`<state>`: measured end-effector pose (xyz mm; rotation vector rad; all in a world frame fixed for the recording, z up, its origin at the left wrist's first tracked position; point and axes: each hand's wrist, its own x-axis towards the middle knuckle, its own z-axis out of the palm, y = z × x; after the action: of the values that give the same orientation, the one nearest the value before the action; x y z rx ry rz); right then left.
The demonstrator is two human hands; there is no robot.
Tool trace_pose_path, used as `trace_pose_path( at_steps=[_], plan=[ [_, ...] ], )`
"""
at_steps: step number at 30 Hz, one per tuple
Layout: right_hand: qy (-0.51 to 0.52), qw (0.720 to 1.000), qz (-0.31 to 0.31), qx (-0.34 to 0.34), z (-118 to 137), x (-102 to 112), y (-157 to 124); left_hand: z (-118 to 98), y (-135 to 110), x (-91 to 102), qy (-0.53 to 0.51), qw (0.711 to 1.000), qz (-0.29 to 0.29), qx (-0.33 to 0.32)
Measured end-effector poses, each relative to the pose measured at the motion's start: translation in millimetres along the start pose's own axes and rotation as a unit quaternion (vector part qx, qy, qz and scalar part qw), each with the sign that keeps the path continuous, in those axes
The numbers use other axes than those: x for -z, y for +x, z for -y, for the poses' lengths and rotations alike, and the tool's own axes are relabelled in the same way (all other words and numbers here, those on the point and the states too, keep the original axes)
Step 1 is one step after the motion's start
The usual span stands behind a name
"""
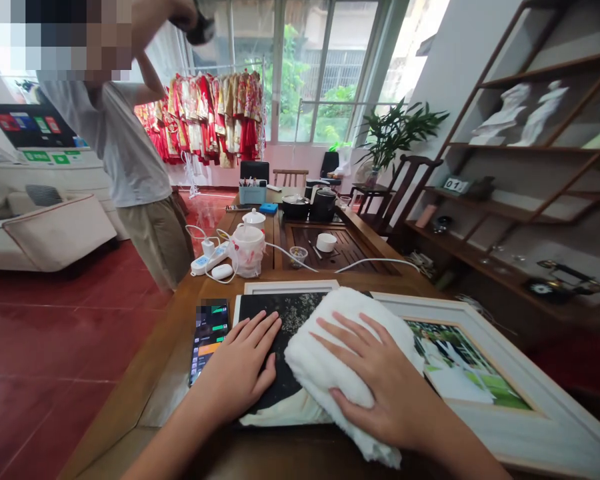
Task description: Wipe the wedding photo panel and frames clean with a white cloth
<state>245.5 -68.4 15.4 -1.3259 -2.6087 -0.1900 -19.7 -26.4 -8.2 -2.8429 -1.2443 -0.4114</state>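
My left hand (pixel 250 360) lies flat on the left part of a dark picture panel (pixel 263 305), its fingers stretched out and nothing in them. A folded white towel (pixel 305 343) covers the panel's right side. My right hand (pixel 365 373) presses down on the towel and grips it, with the fingers spread over the top and the thumb sunk into its near fold. Pale speckles and a whitish shape show on the panel's surface. To the right, partly under the towel, is a white-framed wedding photo (pixel 470 363). A phone (pixel 209 340) with a lit screen rests beside my left hand.
Behind the panel stand a wrapped white container (pixel 248 250), a power strip (pixel 207 262) with cables and a small white bowl (pixel 327 242). Another person (pixel 130 147) stands to the left of the wooden table (pixel 165 380). Shelves (pixel 530 150) line the right wall.
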Motion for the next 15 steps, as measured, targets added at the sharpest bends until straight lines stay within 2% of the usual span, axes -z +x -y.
trace_pose_path(
  at_steps=[3, 6, 11, 15],
  plan=[
    [0.003, 1.0, 0.007, 0.0, 0.6, 2.0, -3.5, 1.1, -0.1, -0.5, -0.005, 1.0, 0.0, -0.002],
    [0.007, 1.0, 0.011, -0.01, -6.3, 2.3, 6.1, 0.5, 0.4, -1.1, -0.004, 1.0, 0.003, -0.004],
    [0.003, 0.999, -0.02, -0.045, -21.6, -1.6, 27.4, -1.6, 1.7, -2.1, -0.003, 1.0, -0.003, -0.01],
    [-0.001, 0.998, -0.029, -0.048, -21.9, -3.5, 23.7, -1.8, 2.4, -1.3, -0.009, 1.0, -0.007, -0.008]
  ],
)
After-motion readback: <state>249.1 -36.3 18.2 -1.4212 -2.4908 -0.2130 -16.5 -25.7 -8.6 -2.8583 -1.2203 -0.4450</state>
